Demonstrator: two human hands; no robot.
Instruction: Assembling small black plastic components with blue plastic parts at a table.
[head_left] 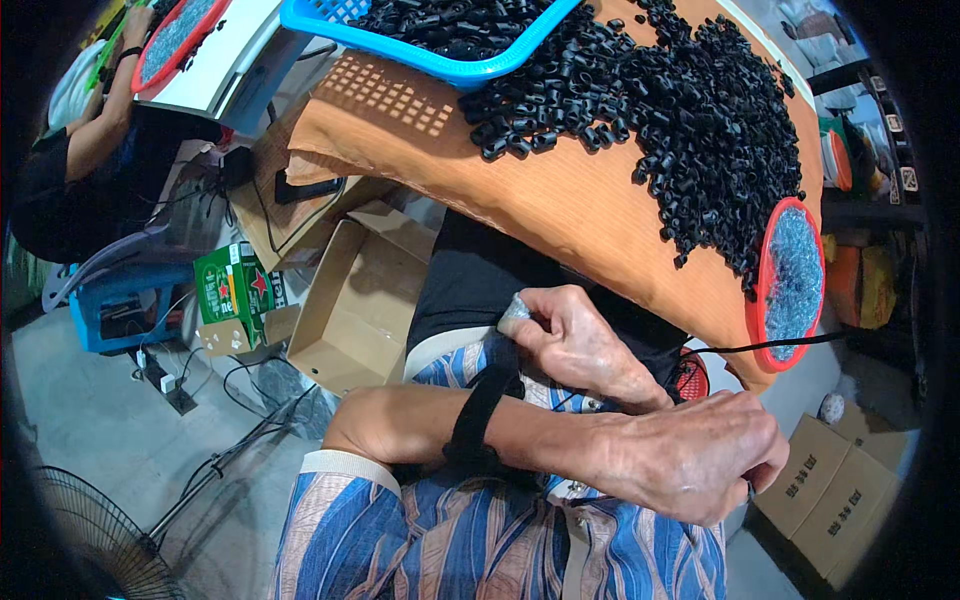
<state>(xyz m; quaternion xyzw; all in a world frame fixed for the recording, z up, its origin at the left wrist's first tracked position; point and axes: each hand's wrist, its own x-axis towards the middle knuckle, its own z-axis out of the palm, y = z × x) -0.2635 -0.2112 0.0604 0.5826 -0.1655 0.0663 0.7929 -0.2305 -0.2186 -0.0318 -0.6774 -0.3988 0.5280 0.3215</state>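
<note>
My forearms cross in front of my striped blue and pink shirt (pixel 440 530). From the left, my left arm, with a black band (pixel 478 415) around it, reaches over to the right; my left hand (pixel 690 455) is closed, with a small dark bit showing at its fingertips that I cannot name. Just beyond it, above my lap, my right hand (pixel 590 345) has curled fingers, and a whitish wrap (pixel 515 312) covers a fingertip. What it may hold is hidden. A heap of small black plastic parts (pixel 700 140) lies on the tan-covered table (pixel 560 215) ahead of my hands.
A blue basket (pixel 470 70) of black parts stands at the table's far side. At the right edge sits a red tray (pixel 768 290) of small shiny pieces. Open cardboard box (pixel 360 300), green carton (pixel 240 290), fan (pixel 95 530) and brown cartons (pixel 835 490) surround me. Another person's arm (pixel 105 115) shows far left.
</note>
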